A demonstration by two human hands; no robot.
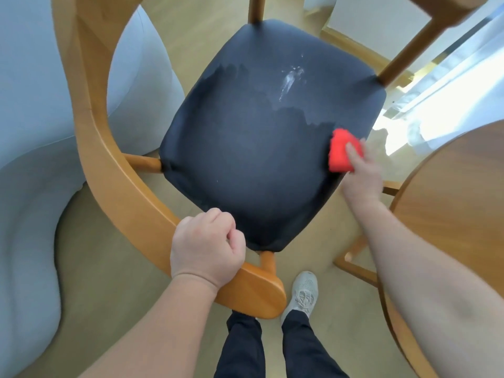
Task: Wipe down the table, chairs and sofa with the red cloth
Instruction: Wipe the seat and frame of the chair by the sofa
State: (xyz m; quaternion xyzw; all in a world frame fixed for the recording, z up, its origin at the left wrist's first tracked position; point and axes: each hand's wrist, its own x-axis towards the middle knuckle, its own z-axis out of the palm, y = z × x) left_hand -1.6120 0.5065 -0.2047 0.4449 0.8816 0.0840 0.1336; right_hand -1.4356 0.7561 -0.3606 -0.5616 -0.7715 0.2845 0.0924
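Note:
A wooden chair with a dark blue seat cushion point(253, 148) stands below me. Its curved wooden backrest point(109, 159) arcs round the left and near side. My left hand point(206, 248) grips the near end of that backrest, fingers curled over the rail. My right hand point(361, 175) holds the folded red cloth point(344, 150) against the right edge of the seat. A white smear point(290, 80) marks the far part of the cushion, and darker damp patches show around it.
A pale blue sofa point(32, 132) fills the left side, close behind the chair. A round wooden table point(450, 200) is at the right. Another wooden chair frame point(409, 53) crosses the top right. My legs and a white shoe point(302, 293) stand on the beige floor.

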